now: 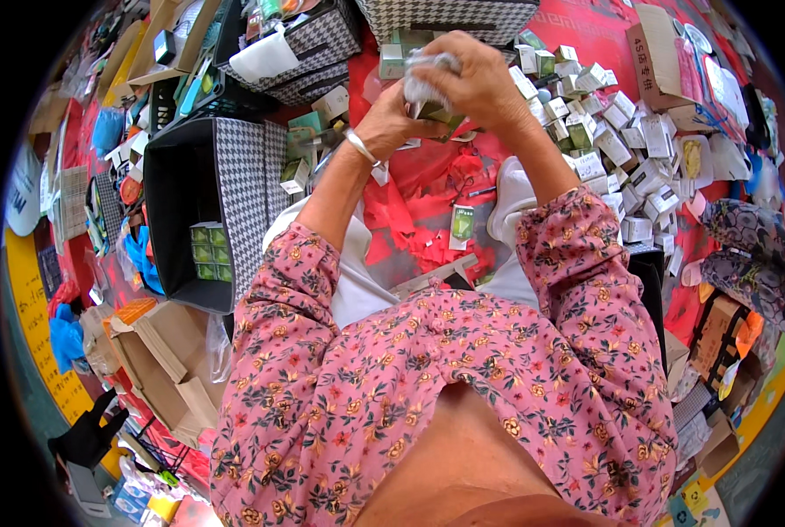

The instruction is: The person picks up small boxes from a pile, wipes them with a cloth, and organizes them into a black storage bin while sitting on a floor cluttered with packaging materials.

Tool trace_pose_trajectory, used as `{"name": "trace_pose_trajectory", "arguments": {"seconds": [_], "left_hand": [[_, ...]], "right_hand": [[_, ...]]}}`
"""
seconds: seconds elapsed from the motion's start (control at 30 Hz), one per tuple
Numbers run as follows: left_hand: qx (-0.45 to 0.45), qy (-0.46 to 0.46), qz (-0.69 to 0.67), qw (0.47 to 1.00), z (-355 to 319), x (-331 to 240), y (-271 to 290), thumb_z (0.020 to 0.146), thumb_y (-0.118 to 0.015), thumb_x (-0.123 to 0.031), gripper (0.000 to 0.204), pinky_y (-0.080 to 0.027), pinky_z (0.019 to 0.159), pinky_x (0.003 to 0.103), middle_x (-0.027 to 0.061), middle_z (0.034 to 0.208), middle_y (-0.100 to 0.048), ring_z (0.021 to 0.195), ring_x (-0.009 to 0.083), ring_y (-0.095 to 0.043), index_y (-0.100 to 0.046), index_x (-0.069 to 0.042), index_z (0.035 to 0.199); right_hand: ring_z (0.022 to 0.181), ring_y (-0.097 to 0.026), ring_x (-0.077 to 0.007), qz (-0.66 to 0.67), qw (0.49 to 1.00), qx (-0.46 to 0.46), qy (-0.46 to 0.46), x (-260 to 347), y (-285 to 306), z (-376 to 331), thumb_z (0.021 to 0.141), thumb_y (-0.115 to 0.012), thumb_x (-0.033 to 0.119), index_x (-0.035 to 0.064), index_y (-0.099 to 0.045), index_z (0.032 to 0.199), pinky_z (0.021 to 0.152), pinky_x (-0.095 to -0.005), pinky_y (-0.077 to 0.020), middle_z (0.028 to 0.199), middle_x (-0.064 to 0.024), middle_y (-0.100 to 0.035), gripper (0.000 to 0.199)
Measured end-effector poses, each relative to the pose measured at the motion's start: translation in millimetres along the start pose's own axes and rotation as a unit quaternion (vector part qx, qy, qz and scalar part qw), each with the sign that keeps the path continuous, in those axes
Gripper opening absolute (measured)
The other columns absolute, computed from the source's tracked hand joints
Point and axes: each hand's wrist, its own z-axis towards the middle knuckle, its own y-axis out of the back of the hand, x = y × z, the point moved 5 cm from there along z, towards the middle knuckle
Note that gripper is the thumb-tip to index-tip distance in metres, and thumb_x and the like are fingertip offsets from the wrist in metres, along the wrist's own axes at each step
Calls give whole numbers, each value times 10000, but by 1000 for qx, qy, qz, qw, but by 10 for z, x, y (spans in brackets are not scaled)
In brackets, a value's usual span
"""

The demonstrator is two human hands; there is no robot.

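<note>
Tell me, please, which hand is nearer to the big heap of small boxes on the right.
Right. The right hand is just left of the heap; the left hand is farther left, beyond the right hand.

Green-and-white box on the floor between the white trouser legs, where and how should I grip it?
Probably pinch the green-and-white box by its long left and right sides, coming from above: its visible face is uncovered and narrower across than lengthwise.
</note>
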Motion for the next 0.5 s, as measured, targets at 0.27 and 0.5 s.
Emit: {"name": "trace_pose_trajectory", "arguments": {"seconds": [0.27, 0.5], "left_hand": [[-54, 17, -70, 996, -11, -36, 161, 679, -694, 7, 575, -450, 851, 261, 52, 1060, -560, 956, 133, -551, -427, -25, 1187], [-32, 5, -31, 999, 6, 4, 215, 701, -726, -130, 758, -509, 791, 327, 115, 1131, -514, 968, 188, -557, -281, -13, 1304]], "right_hand": [[780, -602, -197, 76, 957, 2, -281, -643, 321, -12, 732, -667, 351, 30, -613, 979, 677, -305, -477, 938, -114, -621, 408], [779, -600, -170, 321, 866, 168, -345, -414, -154, -165, 706, -717, 310, -4, -596, 1016, 740, -284, -477, 878, -88, -630, 458]]}}
